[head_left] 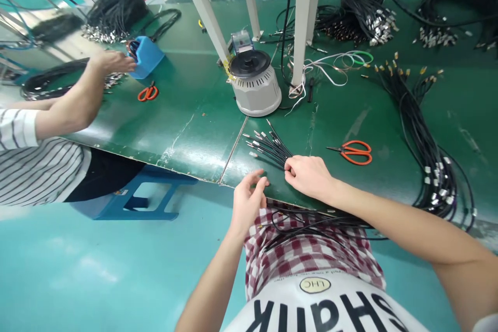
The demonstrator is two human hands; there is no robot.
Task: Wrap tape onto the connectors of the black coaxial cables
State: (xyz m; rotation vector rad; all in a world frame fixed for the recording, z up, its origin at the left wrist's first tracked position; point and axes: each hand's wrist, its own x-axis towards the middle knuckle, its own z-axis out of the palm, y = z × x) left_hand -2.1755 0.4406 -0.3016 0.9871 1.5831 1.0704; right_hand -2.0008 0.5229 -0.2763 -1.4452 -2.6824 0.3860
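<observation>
A fanned bundle of thin black cables (pixel 275 149) with silvery ends lies on the green table near its front edge. My right hand (pixel 309 175) is closed around the bundle's near part, pressing it at the tabletop. To the left, my left hand (pixel 249 194) hovers just off the table edge, its fingers loosely curled and apart, with nothing visible in them. More black cable lengths (pixel 311 218) lie across my lap, over checkered cloth. Orange-handled scissors (pixel 356 152) rest to the right of my right hand.
A grey round machine with a black top (pixel 257 85) stands ahead, beside white posts (pixel 303 21). A long cable bundle (pixel 418 119) lies at right; other coils sit behind. At left, a co-worker's hand (pixel 112 62) touches a blue holder (pixel 147 57), near more orange scissors (pixel 148 92).
</observation>
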